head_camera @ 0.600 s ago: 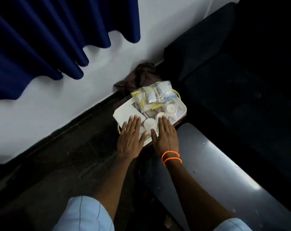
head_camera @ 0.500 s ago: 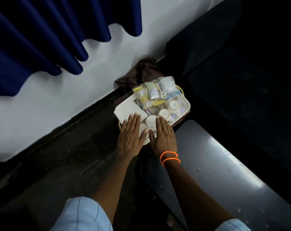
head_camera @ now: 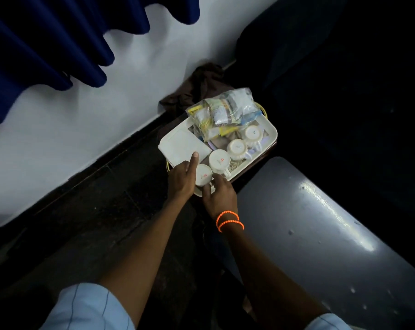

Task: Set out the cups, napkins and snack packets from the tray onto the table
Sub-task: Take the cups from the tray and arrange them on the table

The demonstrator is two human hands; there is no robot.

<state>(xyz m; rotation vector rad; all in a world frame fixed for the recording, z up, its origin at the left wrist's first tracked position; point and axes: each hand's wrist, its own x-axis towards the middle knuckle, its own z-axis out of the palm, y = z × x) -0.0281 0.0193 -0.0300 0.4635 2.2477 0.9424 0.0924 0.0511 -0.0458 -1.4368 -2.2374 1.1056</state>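
A white tray (head_camera: 272, 135) sits low by the wall. On it, several white cups stand upside down in a row, the nearest cup (head_camera: 203, 175) between my hands. A stack of white napkins (head_camera: 184, 146) lies at the tray's left. At its far end is a clear bag of snack packets (head_camera: 223, 110). My left hand (head_camera: 181, 181) holds the tray's near left edge, index finger stretched onto the napkins. My right hand (head_camera: 219, 196), with orange bracelets, curls over the near right edge beside the cup's handle. The grey table (head_camera: 320, 222) lies to the right.
A brown cloth (head_camera: 201, 84) is bunched against the white wall behind the tray. A yellow rim (head_camera: 168, 166) shows under the tray's left edge. Blue curtains (head_camera: 59, 44) hang at the upper left. Dark seating fills the right side. The floor is dark.
Both hands have drawn back from lying flat over the cups to the tray's near corner, and their fingers have closed on its edges. The cups now show uncovered.
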